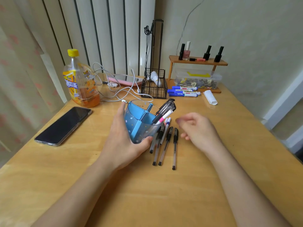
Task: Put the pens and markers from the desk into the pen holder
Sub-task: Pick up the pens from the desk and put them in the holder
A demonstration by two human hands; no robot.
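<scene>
The blue pen holder [139,122] stands near the middle of the desk [114,185], tilted toward the right, with a few pens already in its right compartment. The left hand [121,141] grips its wall. Black pens [165,145] lie on the surface just beside its base; blue markers [183,92] wait near the far edge. The right hand [196,128] hovers over the pens, blurred, fingers loosely curled, holding nothing. With the holder leaning that way, the pens inside could slide out or the holder could tip if the grip slackens.
</scene>
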